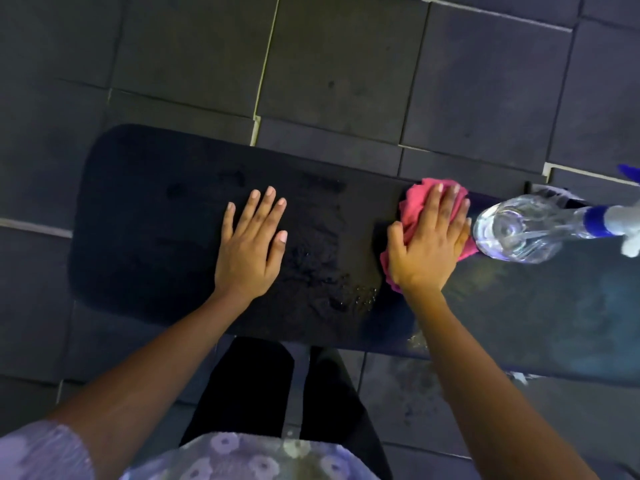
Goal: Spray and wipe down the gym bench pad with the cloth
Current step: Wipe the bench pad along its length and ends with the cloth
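Observation:
The black gym bench pad (145,216) runs left to right across the middle of the head view, with wet droplets near its front edge. My left hand (251,245) lies flat on the pad, fingers spread, holding nothing. My right hand (429,237) presses flat on a crumpled pink cloth (414,204) on the pad, to the right of the wet patch. A clear spray bottle (519,228) with a blue collar and white trigger stands on the pad just right of the cloth, touching its edge.
Dark rubber floor tiles (346,64) surround the bench. My legs in black trousers (249,393) stand against the pad's near edge. The right part of the pad (554,306) looks glossy and reflective.

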A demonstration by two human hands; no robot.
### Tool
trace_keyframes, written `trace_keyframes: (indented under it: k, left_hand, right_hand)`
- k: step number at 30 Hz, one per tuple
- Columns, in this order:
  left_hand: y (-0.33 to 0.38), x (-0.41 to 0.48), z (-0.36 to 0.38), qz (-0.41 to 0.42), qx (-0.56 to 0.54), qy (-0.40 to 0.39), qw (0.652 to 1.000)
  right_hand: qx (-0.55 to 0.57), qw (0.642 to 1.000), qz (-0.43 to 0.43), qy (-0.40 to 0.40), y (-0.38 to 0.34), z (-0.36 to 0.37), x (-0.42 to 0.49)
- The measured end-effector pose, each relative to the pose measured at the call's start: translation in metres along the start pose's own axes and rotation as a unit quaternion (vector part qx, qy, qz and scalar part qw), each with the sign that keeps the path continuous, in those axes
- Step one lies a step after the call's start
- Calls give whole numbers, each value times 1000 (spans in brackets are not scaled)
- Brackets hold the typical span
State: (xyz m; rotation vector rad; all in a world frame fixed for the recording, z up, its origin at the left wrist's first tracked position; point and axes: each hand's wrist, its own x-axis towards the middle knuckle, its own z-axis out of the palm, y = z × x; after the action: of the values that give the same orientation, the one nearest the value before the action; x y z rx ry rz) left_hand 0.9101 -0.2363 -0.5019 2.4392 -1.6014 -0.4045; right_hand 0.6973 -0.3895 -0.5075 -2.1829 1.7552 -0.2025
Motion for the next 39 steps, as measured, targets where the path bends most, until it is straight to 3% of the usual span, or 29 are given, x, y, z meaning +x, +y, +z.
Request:
trace_keyframes:
  k: [7, 13, 18, 21, 24, 34, 39]
  left_hand:
    - [-3, 0, 0, 9, -12, -9, 1000]
    - [-17, -1, -10, 34, -83, -10, 996]
    - [-72, -14, -31, -33, -40, 5, 999]
    - [-114, -21, -42, -2, -29, -7, 1000]
    - [-140, -23, -49, 21, -37, -10, 999]
    - [-216, -52, -71, -61, -52, 6, 997]
    - [-232, -68, -71, -65, -191, 26, 979]
  right_hand:
    - [16, 999, 15, 34, 2, 5, 1]
    - [67, 985, 122, 104, -27, 12, 5]
    - [60, 981, 153, 107, -67, 27, 5]
    - [55, 981, 156, 102, -95, 38, 3]
    - [58, 988, 117, 89, -134, 52, -3]
    - [50, 994, -92, -19, -279, 109, -27]
    - [47, 980, -184, -62, -302, 114, -28]
